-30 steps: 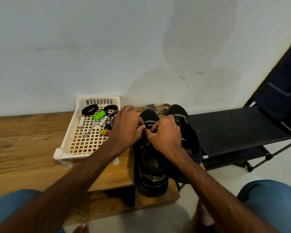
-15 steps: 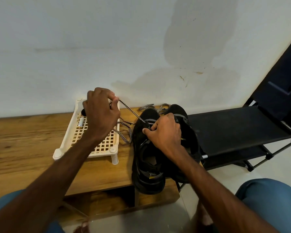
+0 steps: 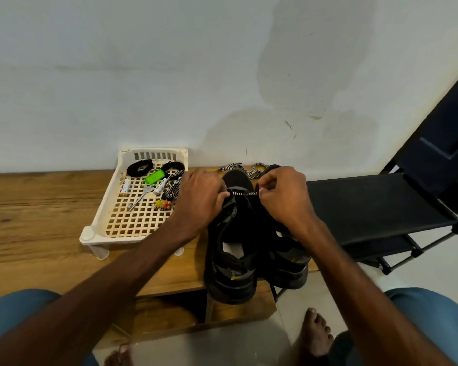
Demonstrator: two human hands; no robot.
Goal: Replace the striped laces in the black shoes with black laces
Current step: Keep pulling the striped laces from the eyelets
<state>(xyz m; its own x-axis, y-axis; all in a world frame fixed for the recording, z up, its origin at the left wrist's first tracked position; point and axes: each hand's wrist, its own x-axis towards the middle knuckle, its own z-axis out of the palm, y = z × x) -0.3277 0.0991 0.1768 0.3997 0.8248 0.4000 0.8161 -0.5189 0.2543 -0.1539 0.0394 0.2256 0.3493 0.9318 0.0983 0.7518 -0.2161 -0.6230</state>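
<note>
Our left hand (image 3: 201,196), right hand (image 3: 283,198) fingers pinch striped black-and-white lace (image 3: 242,193), seemingly last row in black shoe (image 3: 233,262); coiled black laces (image 3: 139,167) unused.

Soft, even, rather dim indoor light leaves the wall (image 3: 117,75) pale grey-blue. Faint shadows sit under the tray (image 3: 90,235); the shoes (image 3: 236,233) merge into one dark mass with little detail. The floor (image 3: 196,347) carries a dull sheen. Wide-angle distortion bows the table (image 3: 37,207) edge, and its left side looks smeared.
</note>
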